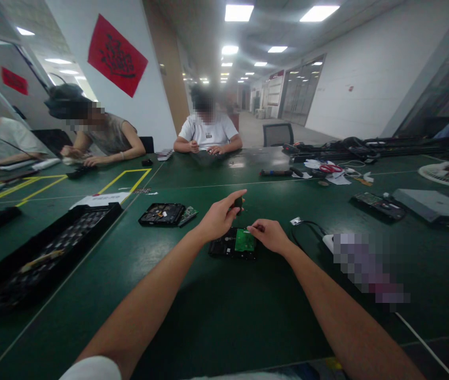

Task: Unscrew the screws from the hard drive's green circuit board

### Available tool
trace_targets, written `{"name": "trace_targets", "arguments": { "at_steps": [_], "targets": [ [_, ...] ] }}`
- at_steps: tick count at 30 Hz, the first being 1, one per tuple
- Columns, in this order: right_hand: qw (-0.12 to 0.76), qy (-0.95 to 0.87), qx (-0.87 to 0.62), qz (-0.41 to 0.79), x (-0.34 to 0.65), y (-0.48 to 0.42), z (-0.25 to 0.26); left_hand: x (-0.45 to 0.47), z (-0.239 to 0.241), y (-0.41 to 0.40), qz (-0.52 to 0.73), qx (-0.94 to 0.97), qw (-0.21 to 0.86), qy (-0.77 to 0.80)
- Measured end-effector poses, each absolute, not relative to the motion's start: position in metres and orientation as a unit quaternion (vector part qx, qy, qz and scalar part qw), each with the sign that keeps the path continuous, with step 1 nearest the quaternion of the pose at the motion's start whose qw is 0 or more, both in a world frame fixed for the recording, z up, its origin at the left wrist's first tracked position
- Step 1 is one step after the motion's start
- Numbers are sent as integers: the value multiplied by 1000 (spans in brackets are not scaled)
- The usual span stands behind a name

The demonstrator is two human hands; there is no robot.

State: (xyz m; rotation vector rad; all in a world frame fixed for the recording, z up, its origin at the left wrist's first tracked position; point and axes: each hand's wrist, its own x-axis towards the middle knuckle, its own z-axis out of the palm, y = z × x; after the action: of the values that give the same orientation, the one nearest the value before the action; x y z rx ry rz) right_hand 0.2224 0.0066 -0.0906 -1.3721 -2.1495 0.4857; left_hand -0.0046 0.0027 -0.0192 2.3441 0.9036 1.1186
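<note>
A black hard drive [218, 248] with a green circuit board [244, 241] on its upper face lies on the table in front of me. My left hand [218, 216] is above its far edge, pinching a small dark object [239, 202] between thumb and index finger; its kind is not clear. At the board's right edge is my right hand [269, 236], its fingertips pressed together over the board's corner. Whatever those fingers hold is too small to make out.
Left of my hands lie another hard drive [161, 214] and a loose circuit board [188, 215]. A long black tray [101, 214] stands farther left. Rightward are a cable [311, 224], a hard drive [380, 206] and a grey box [436, 206]. Several people sit around the table.
</note>
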Motion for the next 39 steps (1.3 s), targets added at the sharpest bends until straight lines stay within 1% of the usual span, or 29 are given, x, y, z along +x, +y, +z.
{"name": "trace_targets", "arguments": {
  "at_steps": [2,6,9,15,22,30,39],
  "targets": [
    [267,-798,-510,179,222,7,-90,-5,-18,3,400,838,180,325],
    [269,-796,-512,179,222,6,-90,-5,-17,3,407,829,104,369],
    [269,-795,-512,183,222,5,-88,-4,-18,3,406,820,82,394],
    [267,-796,-511,182,222,4,-87,-5,-16,2,406,829,81,376],
    [269,-798,-510,176,222,6,-89,-3,-19,4,421,811,67,400],
    [265,-797,-512,180,222,8,-90,-4,-9,-2,450,813,101,355],
    [262,-795,-517,178,222,7,-89,-3,-7,-2,441,825,120,331]
  ]
}}
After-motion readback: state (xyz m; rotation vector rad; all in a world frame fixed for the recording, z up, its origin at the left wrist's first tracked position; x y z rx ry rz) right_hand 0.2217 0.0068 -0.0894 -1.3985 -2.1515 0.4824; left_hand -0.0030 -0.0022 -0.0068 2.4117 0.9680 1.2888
